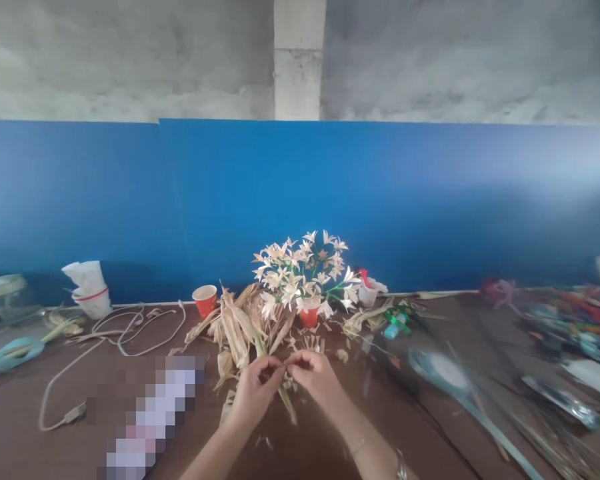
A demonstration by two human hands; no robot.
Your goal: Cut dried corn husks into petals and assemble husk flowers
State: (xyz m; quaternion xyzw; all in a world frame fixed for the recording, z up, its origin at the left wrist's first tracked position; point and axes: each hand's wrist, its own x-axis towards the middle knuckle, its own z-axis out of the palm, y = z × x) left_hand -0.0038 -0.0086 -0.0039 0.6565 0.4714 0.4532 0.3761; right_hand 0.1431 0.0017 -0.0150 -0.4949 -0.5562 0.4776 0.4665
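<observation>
My left hand [258, 388] and my right hand [314, 377] meet over the middle of the table, thumbs and fingertips pinched almost together. What lies between the fingertips is too small to make out. Just beyond them lies a heap of dried corn husks [236, 330], pale tan, some with greenish bases. A narrow husk strip [288, 405] shows below the fingertips. Behind the hands, a bunch of cream husk flowers [291, 277] on green stems rises from a red paper cup [309, 318]. Small husk scraps [343, 355] are scattered about on the tabletop.
Another red paper cup [205, 303] stands left of the heap. A white cable [55, 373] and a white cup [93, 301] are farther left. A light blue ribbon roll [443, 370] and tangled coloured materials [575, 320] lie right. A blue partition [300, 180] borders the brown table [360, 440].
</observation>
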